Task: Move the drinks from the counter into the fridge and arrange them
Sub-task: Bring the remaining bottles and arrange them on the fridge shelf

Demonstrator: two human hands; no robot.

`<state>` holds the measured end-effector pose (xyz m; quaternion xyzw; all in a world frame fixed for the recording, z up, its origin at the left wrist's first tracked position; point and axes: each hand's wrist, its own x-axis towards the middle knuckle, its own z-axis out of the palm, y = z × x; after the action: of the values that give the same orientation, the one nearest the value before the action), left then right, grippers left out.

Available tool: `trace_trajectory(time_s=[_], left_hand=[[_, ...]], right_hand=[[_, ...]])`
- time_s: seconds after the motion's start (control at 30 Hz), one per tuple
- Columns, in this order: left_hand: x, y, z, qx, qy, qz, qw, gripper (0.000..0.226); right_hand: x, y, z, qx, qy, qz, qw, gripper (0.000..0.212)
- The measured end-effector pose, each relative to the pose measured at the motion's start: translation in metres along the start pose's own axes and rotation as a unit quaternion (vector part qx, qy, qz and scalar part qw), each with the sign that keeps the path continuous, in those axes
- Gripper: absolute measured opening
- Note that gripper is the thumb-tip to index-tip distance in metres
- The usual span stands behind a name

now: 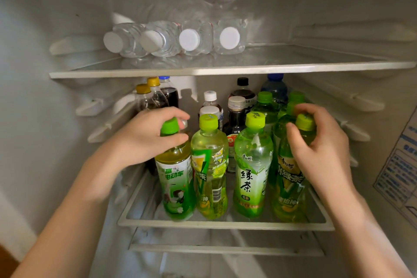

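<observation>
I look into an open fridge. Several green tea bottles stand in a front row on the middle glass shelf (225, 224). My left hand (144, 140) grips the neck of the leftmost green tea bottle (176, 183), just under its green cap. My right hand (320, 146) is closed around the neck of the rightmost green tea bottle (288, 189). Between them stand two more green tea bottles (211, 171) (251, 169), untouched. Behind the row are dark cola bottles (158, 99), a dark sauce-like bottle (235, 119) and more green bottles (266, 106).
Several clear water bottles (176, 39) lie on their sides on the upper shelf (293, 67), white caps facing me. A blue-capped bottle (275, 88) stands at the back right. A label sticker (399, 176) is on the right wall. A lower shelf rail (225, 249) sits beneath.
</observation>
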<state>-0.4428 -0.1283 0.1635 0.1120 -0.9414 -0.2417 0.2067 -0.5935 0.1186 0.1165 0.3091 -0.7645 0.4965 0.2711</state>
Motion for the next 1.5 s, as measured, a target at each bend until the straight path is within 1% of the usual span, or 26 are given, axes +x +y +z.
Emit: trace_trajectory(time_s=[0.1,0.2,0.27,0.33,0.37,0.47,0.53,0.6,0.73,0.87,0.93,0.97,1.07,1.2,1.27,1.33,1.43,1.5], left_hand=[[-0.010,-0.006,-0.001,-0.023,0.023,-0.012,0.999,0.031],[-0.024,-0.010,-0.006,0.001,0.047,0.011,0.999,0.031],[-0.033,-0.011,-0.012,0.020,0.060,0.013,0.998,0.030],[-0.039,-0.012,-0.016,0.025,0.067,-0.001,0.997,0.028],[-0.042,-0.013,-0.017,0.030,0.072,-0.008,0.997,0.027],[-0.046,-0.012,-0.018,0.066,0.098,-0.024,0.993,0.026],[-0.047,-0.012,-0.019,0.101,0.115,-0.034,0.988,0.028],[-0.047,-0.016,-0.020,0.135,0.135,-0.048,0.980,0.030],[-0.043,-0.023,-0.015,0.172,0.198,-0.070,0.963,0.030],[-0.035,-0.021,-0.003,0.263,0.211,-0.062,0.939,0.034],[-0.034,-0.021,-0.003,0.256,0.199,-0.063,0.944,0.035],[-0.034,-0.022,-0.004,0.240,0.189,-0.067,0.950,0.036],[-0.036,-0.024,-0.006,0.208,0.170,-0.078,0.960,0.040],[-0.038,-0.024,-0.011,0.201,0.138,-0.090,0.966,0.050],[-0.038,-0.025,-0.014,0.196,0.138,-0.102,0.965,0.050],[-0.038,-0.025,-0.014,0.194,0.144,-0.102,0.965,0.047],[-0.037,-0.024,-0.011,0.206,0.158,-0.089,0.962,0.043],[-0.036,-0.025,-0.010,0.193,0.162,-0.088,0.964,0.042]], right_hand=[[0.002,-0.007,-0.002,-0.031,0.027,-0.024,0.999,0.032],[0.006,-0.022,-0.004,-0.052,0.059,-0.080,0.994,0.030],[0.012,-0.035,-0.002,-0.057,0.059,-0.121,0.989,0.024],[0.020,-0.051,0.003,-0.065,0.031,-0.136,0.988,0.019],[0.025,-0.060,0.007,-0.073,0.003,-0.140,0.987,0.019],[0.041,-0.084,0.025,-0.122,-0.120,-0.161,0.972,0.026],[0.051,-0.098,0.039,-0.158,-0.209,-0.189,0.946,0.032],[0.058,-0.112,0.054,-0.186,-0.282,-0.216,0.916,0.035],[0.069,-0.130,0.090,-0.272,-0.387,-0.249,0.845,0.039],[0.072,-0.140,0.122,-0.352,-0.470,-0.243,0.772,0.038],[0.070,-0.142,0.130,-0.369,-0.490,-0.253,0.748,0.036],[0.070,-0.142,0.130,-0.373,-0.488,-0.265,0.743,0.037],[0.066,-0.143,0.121,-0.354,-0.455,-0.312,0.755,0.040],[0.049,-0.141,0.103,-0.291,-0.408,-0.365,0.785,0.027],[0.038,-0.140,0.095,-0.257,-0.383,-0.386,0.799,0.022],[0.031,-0.139,0.087,-0.242,-0.370,-0.393,0.806,0.020],[0.024,-0.138,0.077,-0.230,-0.365,-0.385,0.816,0.024],[0.017,-0.138,0.069,-0.224,-0.363,-0.377,0.822,0.025]])
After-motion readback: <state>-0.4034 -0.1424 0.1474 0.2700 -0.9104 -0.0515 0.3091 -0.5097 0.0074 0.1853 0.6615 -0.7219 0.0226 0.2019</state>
